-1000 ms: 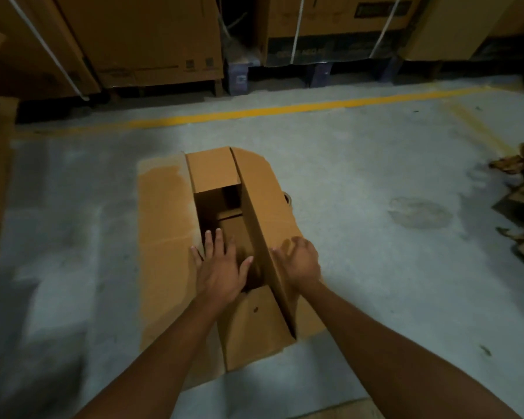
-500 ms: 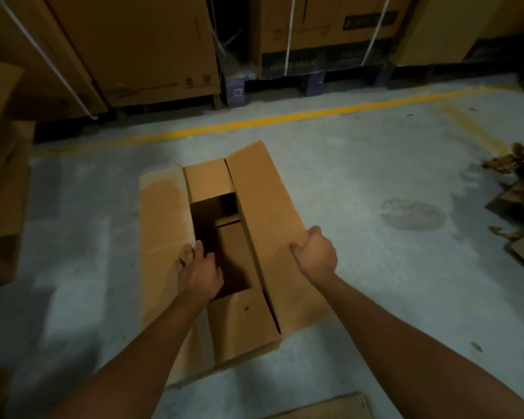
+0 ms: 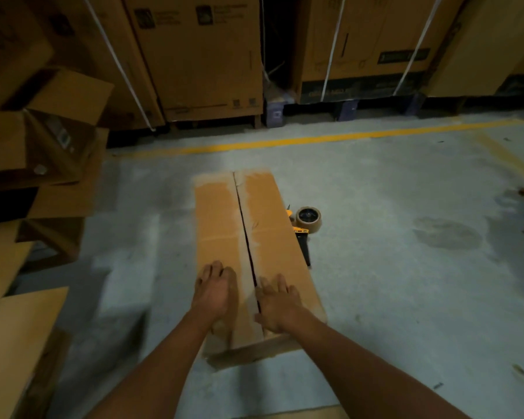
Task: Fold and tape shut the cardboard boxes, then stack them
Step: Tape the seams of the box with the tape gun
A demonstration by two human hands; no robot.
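Grey concrete floor (image 3: 406, 297) carries the box (image 3: 218, 222), which lies straight ahead of us, its long axis running away from us toward the yellow line (image 3: 315, 140). Both top flaps are down and meet at a dark seam (image 3: 245, 234) along that axis; we see no tape on it.

Our left hand (image 3: 214, 293) presses the left flap near the close end, fingers (image 3: 215, 269) close together and a little bent, gripping nothing. Our right hand (image 3: 277, 303) lies flat on the right flap, fingers straight and slightly apart, its inner edge at the seam.

The tape gun (image 3: 303, 234) lies on the floor just beside the box's right edge, roll at the far end. It sits ahead and to the right of our right hand, so we judge that hand the nearer one to fetch it while the left holds the flaps shut. Nothing stands between them.

A pile (image 3: 43, 131) of open boxes sits well apart on the left, and strapped cartons (image 3: 200, 55) line the back.
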